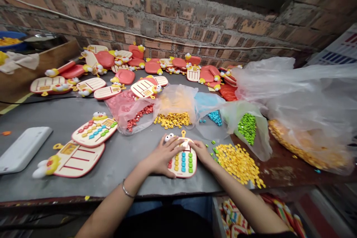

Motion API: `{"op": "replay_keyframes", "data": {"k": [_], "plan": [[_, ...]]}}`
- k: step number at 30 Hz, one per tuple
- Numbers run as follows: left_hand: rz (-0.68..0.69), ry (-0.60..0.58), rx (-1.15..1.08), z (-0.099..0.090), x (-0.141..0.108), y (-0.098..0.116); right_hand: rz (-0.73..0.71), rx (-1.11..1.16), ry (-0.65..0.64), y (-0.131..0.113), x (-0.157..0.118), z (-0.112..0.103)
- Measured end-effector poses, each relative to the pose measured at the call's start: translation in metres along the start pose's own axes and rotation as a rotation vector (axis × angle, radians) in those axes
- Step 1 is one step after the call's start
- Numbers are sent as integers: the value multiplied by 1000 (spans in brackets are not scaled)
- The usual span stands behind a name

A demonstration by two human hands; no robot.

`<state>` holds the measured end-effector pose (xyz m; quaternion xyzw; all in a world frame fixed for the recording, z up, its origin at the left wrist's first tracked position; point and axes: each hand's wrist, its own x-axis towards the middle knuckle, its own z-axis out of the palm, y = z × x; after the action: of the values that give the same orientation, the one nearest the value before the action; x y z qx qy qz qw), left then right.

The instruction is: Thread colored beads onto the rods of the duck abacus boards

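Observation:
Flat on the table before me lies a cream toy board (180,171) with a red rim, bulging white eyes and a small yellow loop. Columns of red, yellow, blue and green pieces sit on its face. My left hand (163,156) grips the board from its left side, fingers across the upper face and thumb near the bottom edge, covering part of the red column. My right hand (203,153) has its fingers drawn together at the upper right, just above the green pieces (190,160). Anything between those fingertips is hidden.
Loose yellow pieces (237,163) lie right of the board. Behind are bags of red (139,116), yellow (174,119), blue (215,118) and green pieces (247,128). A filled board (96,132) overlaps an unfilled one (80,160) at left, near a white device (23,148). More boards line the brick wall.

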<state>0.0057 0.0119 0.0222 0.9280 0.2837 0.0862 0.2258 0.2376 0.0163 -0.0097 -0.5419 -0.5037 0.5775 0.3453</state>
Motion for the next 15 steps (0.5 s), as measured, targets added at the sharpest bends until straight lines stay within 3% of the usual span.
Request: {"op": "replay_keyframes", "data": {"k": [8, 11, 15], "plan": [[40, 24, 11, 1, 1, 1, 15, -19, 30, -8, 0, 4], [87, 60, 20, -1, -1, 4, -9, -22, 131, 0, -28, 2], [104, 126, 70, -6, -3, 9, 12, 7, 295, 30, -83, -19]]}}
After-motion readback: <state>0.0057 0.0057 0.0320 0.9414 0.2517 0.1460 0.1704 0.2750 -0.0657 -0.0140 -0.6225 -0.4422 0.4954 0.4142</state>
